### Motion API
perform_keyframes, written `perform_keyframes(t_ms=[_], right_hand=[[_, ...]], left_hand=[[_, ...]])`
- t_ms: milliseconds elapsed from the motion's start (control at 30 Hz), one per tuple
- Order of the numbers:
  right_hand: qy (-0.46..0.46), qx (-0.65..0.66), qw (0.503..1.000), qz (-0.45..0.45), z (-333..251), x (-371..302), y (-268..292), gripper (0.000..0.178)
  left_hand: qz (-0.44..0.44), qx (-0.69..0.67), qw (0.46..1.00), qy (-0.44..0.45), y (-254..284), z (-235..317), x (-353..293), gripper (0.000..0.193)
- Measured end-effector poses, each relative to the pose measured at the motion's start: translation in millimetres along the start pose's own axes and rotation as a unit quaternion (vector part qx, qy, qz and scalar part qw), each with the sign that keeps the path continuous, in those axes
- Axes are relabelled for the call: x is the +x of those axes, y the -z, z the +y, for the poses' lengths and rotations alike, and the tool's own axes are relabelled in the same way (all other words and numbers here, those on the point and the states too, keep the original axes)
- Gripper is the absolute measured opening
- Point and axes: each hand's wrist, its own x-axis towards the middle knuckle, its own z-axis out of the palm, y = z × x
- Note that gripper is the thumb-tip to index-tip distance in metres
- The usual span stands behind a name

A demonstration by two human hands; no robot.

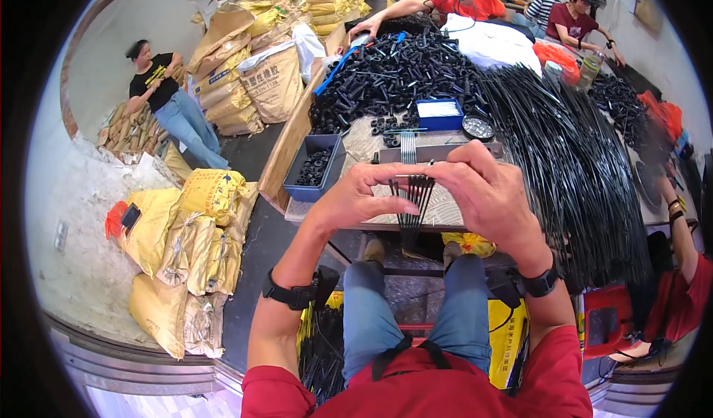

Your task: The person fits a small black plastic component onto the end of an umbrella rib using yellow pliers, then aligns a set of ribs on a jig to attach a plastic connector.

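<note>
In front of me, at the near edge of the table [356, 221], a fan of thin black rods [417, 199] sits between my hands. My left hand [364, 194] reaches in from the left, its index finger along the top of the rods and its thumb below, closed about them. From the right, my right hand [483, 195] pinches at the rods' upper end with bent fingers. A thin pale strip crosses there between the fingertips; its kind is unclear. Just beyond, several pale thin rods [408, 149] lie side by side against a grey metal bar [445, 153].
A blue-grey bin [291, 192] of small black rings stands left, beside a wooden board [286, 147]. Behind are a heap of short black tubes [394, 76], a blue box [440, 122] and a round dish [477, 128]. Long black rods [564, 173] cover the right. Co-workers sit beyond.
</note>
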Motion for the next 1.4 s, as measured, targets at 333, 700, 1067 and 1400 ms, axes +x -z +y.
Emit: perform_keyframes(t_ms=[333,700,1067,1400], right_hand=[[-0.015,-0.03,0.999,-0.013,-2,2,2,0.027],[-0.021,0.019,1.0,0.003,-2,-1,-9,0.03],[-0.008,-0.007,0.998,-0.068,-15,13,-6,0.027],[0.073,-0.075,0.985,-0.136,-20,30,-6,0.017]], left_hand=[[-0.014,-0.043,0.999,-0.005,4,0,-4,0.022],[-0.018,-0.038,0.997,-0.069,2,-3,-1,0.023],[0.015,0.059,0.994,-0.089,2,-8,-9,0.028],[-0.044,0.491,0.865,-0.1,-10,-42,-7,0.071]])
